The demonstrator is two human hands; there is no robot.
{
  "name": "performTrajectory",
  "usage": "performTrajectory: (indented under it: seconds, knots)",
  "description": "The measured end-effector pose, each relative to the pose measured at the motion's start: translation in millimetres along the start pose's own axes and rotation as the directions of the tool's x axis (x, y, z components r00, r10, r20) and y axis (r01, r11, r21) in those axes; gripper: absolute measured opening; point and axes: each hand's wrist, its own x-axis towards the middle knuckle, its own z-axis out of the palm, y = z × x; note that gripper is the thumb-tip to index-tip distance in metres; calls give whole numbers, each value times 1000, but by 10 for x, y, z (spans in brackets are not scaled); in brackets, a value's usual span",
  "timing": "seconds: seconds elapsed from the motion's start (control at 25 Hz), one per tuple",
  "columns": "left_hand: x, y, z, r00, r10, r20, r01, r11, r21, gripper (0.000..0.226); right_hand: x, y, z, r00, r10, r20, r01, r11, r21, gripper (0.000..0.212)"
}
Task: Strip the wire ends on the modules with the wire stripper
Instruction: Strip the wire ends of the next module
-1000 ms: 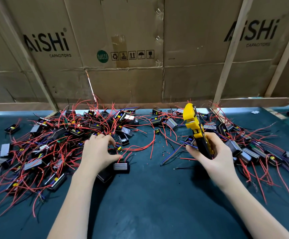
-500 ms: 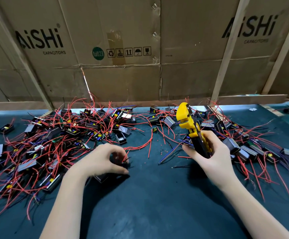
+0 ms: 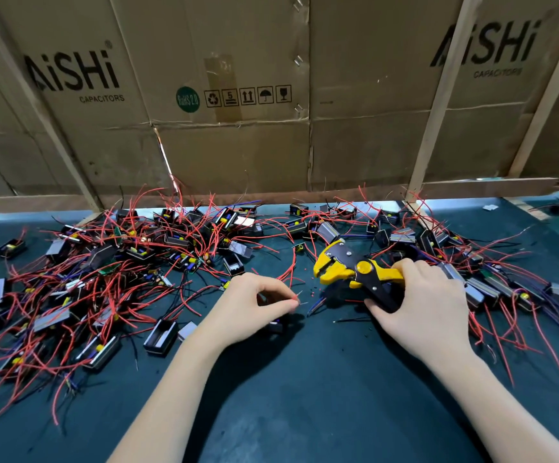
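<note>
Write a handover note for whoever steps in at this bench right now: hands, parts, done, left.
Left hand: thumb and forefinger pinch a red wire end, its tip pointing toward the stripper's head.
Right hand: grips the handles of the yellow-and-black wire stripper, held low over the green mat, head pointing left, nothing between its blades.
Parts: big pile of wired modules on the left, a smaller pile on the right behind the right hand.
Done: cannot tell which modules are finished; small red bits lie on the mat near the stripper.
Left: feed the pinched end into the stripper, squeeze, then carry on through the piles.
</note>
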Motion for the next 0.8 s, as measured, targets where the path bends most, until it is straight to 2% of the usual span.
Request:
performTrajectory:
  seconds: [0.28,0.44,0.6,0.8]
  knots:
    - [8,-27,-3,999,-27,-40,26,999,-35,9,-29,-58,19,993,-105,47,106,994,-29,51]
    - [15,6,52,998,-17,-63,14,999,-40,7,-47,-121,29,990,-138,20,139,990,-11,51]
    - [-3,28,81,994,-70,-79,61,993,-106,34,-58,-143,45,989,-147,32,147,989,-5,49]
    - [5,18,96,994,-60,-87,50,993,-111,33,-61,-160,43,988,-149,35,149,989,4,47]
